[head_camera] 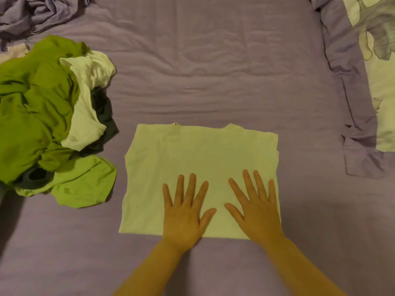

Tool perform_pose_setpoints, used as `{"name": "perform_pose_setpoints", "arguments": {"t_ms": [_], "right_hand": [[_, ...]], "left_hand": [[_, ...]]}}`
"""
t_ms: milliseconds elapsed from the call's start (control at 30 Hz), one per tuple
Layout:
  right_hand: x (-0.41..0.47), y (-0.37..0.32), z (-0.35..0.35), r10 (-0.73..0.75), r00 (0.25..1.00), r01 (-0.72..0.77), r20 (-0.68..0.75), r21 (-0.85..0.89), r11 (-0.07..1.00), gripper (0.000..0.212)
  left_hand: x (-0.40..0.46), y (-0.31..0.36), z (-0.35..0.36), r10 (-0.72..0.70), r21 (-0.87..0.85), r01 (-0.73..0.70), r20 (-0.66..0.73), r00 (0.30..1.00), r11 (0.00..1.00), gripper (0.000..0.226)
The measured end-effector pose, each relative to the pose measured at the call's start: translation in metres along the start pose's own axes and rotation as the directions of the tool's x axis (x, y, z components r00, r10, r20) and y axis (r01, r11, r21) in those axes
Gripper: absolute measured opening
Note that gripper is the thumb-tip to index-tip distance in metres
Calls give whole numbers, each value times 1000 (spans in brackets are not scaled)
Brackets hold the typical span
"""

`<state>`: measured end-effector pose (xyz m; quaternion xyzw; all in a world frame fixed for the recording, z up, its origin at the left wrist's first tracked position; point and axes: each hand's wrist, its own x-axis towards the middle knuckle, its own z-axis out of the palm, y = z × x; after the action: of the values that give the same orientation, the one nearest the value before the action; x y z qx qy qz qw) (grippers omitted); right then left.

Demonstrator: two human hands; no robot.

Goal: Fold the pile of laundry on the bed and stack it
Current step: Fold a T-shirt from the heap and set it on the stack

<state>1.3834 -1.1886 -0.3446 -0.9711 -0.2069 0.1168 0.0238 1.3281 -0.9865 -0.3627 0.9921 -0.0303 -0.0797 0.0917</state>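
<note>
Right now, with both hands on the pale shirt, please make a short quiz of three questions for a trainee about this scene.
1. True or false: the left hand and the right hand both lie flat, fingers spread, on the pale shirt.
2. The unfolded pile lies on which side of the shirt? A) the person's left B) the person's right
3. Which colour fills most of the pile?

Key: 1 true; 2 A; 3 green.
</note>
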Motion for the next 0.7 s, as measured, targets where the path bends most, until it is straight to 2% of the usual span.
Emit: {"name": "perform_pose_setpoints", "arguments": {"t_ms": [167,267,333,400,500,600,700], "right_hand": [[1,-3,-9,11,999,-11,46,14,1000,64],[-2,5,-19,-13,993,12,114,10,1000,63],[-4,16,-21,-34,982,32,184,18,999,62],[-7,27,-25,-23,974,10,224,59,998,64],[-7,42,-40,76,978,-122,196,229,966,65],[6,60,-54,214,962,-271,172,489,829,75],[28,70,-63,256,952,-299,165,667,682,78]], "left_hand": [[2,7,-9,-38,25,36,66,997,999,67],[4,22,-24,-131,15,130,142,981,991,72],[4,36,-27,-163,-50,174,172,971,983,76],[3,54,-29,-126,-158,157,188,974,975,73],[5,85,-31,-2,-269,54,190,982,962,66],[11,110,-29,86,-354,-20,173,981,935,58],[21,122,-23,138,-329,-74,176,975,941,53]]}}
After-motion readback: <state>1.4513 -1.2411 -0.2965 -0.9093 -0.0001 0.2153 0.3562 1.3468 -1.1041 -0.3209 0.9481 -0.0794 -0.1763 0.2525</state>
